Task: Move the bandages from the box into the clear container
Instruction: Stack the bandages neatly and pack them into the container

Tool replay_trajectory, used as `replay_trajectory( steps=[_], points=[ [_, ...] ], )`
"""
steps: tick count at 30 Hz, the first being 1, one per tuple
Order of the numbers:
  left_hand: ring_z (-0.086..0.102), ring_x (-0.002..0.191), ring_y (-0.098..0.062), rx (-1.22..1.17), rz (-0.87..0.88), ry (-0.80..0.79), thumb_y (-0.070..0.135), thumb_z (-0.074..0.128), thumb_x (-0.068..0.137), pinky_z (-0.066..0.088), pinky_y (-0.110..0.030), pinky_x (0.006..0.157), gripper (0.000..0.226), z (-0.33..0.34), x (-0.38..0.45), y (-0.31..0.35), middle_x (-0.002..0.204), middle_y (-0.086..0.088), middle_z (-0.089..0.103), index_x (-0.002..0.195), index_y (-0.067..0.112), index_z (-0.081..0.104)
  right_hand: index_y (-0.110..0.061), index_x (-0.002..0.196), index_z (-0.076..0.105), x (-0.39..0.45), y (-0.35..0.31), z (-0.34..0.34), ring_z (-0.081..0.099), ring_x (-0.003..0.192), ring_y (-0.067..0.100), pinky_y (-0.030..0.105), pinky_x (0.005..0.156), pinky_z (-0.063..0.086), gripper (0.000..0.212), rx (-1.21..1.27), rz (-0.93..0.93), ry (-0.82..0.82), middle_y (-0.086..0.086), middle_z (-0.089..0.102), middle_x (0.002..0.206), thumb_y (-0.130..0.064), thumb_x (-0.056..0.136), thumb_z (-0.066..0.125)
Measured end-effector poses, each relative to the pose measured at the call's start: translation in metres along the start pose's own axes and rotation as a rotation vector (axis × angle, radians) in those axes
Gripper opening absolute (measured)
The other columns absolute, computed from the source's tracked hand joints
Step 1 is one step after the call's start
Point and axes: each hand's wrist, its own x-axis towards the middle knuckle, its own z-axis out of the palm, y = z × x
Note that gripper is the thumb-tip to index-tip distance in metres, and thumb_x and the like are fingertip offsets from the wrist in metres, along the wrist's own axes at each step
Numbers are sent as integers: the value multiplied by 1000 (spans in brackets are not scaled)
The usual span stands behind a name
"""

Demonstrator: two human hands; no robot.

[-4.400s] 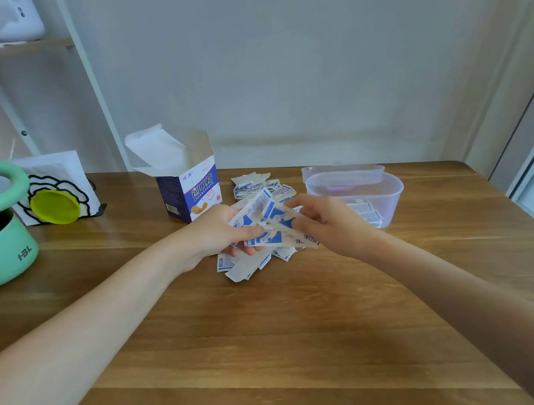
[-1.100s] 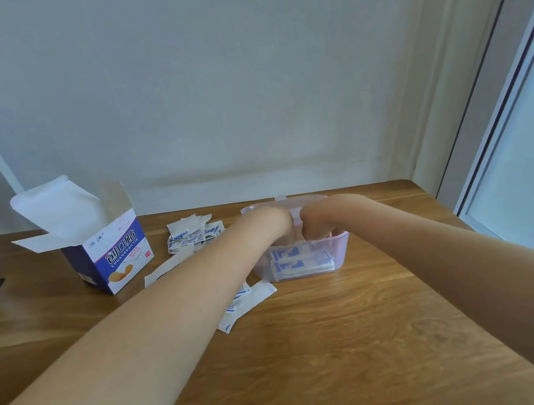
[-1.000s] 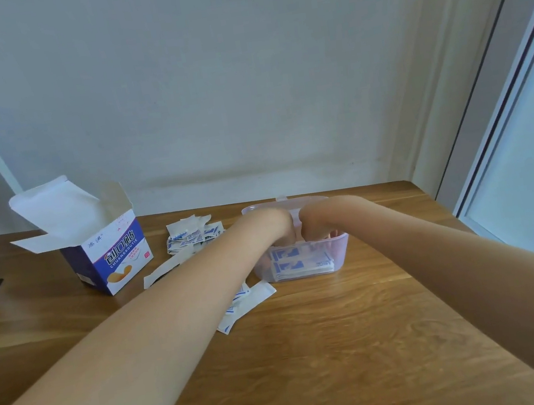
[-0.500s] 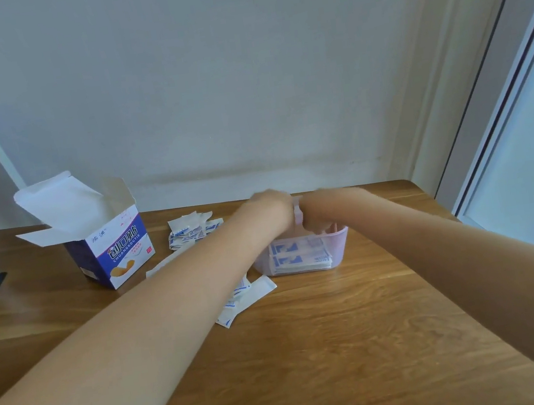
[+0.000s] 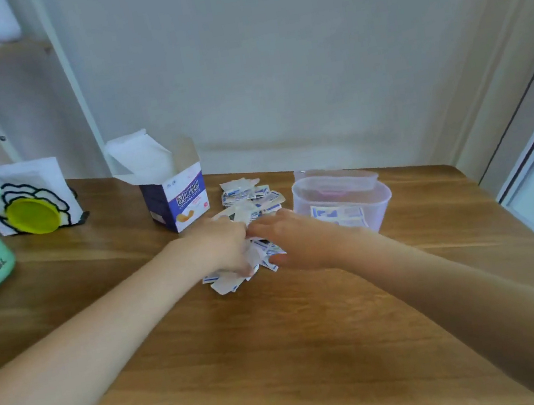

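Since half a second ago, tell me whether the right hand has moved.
Yes. The right hand has left the container and moved left, onto the loose bandages beside the box.

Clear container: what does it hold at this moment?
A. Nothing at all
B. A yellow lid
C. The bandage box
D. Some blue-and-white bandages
D: blue-and-white bandages show through the wall of the clear container, while a loose pile lies on the table outside it.

Bandage pile (image 5: 251, 201) partly hidden under both motion-blurred hands
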Motion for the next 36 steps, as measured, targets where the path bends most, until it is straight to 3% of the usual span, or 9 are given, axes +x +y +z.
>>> replay_trajectory(
  steps=[4, 7, 11, 14, 18, 21, 23, 30, 36],
  points=[
    [44, 119, -26, -98, 47, 21, 49, 61, 81, 40, -32, 94, 66, 19, -12, -15, 130, -6, 44, 135, 19, 38, -24, 136, 43, 0, 3, 31, 42, 120, 24, 37, 102, 37, 40, -54, -15, 52, -3, 49, 137, -28, 96, 45],
    [52, 111, -19, -158, 132, 164, 34, 60, 85, 45, -30, 89, 44, 26, -20, -19, 122, -1, 55, 125, 20, 50, -16, 121, 58, -9, 3, 35, 49, 109, 23, 37, 94, 44, 29, -109, -53, 170, 3, 60, 118, -24, 96, 44],
    [61, 91, -9, -337, 201, 269, 23, 59, 89, 50, -24, 78, 17, 28, -27, -20, 105, 3, 67, 103, 18, 67, -14, 112, 63, -16, 0, 27, 58, 100, 23, 39, 83, 51, 27, -6, 71, 145, 5, 63, 107, -17, 95, 42],
    [61, 83, -9, -389, 191, 315, 24, 58, 90, 49, -24, 74, 17, 25, -28, -20, 95, 5, 70, 95, 14, 71, -12, 104, 66, -16, -1, 21, 62, 90, 19, 30, 81, 52, 22, 249, 191, 238, 4, 68, 100, -13, 90, 50],
    [61, 75, -6, -691, 177, 288, 25, 66, 85, 49, -21, 72, 14, 18, -30, -25, 82, 7, 68, 87, 12, 71, -15, 79, 62, -17, 0, 13, 59, 69, 15, 23, 65, 53, 15, 900, 378, 385, 0, 63, 78, -7, 90, 54],
    [58, 66, -4, -1008, 137, 225, 20, 70, 82, 48, -15, 65, 7, 18, -32, -23, 76, 6, 66, 78, 17, 67, -6, 91, 57, -19, -3, 9, 59, 62, 18, 18, 54, 50, 4, 1398, 418, 381, 9, 63, 80, -8, 89, 59],
    [60, 70, -6, -1148, 104, 216, 19, 72, 80, 50, -16, 65, 12, 20, -30, -20, 81, 0, 68, 73, 18, 62, 2, 101, 58, -18, -5, 12, 57, 59, 15, 18, 55, 49, 19, 1521, 424, 403, 12, 62, 79, -9, 86, 63],
    [63, 68, -6, -1343, 11, 189, 22, 63, 87, 52, -17, 64, 12, 17, -23, -14, 80, 1, 68, 76, 17, 61, -6, 88, 62, -18, 0, 16, 47, 49, 8, 17, 51, 41, 5, 1238, 518, 512, 3, 54, 60, -4, 87, 58],
    [64, 68, -10, -1432, -142, 87, 24, 58, 91, 51, -19, 62, 14, 16, -15, -17, 82, -2, 70, 92, 11, 62, -18, 78, 49, -20, 4, -5, 62, 47, 2, 12, 38, 38, 15, 972, 426, 781, 2, 64, 75, -15, 88, 60]
  ],
)
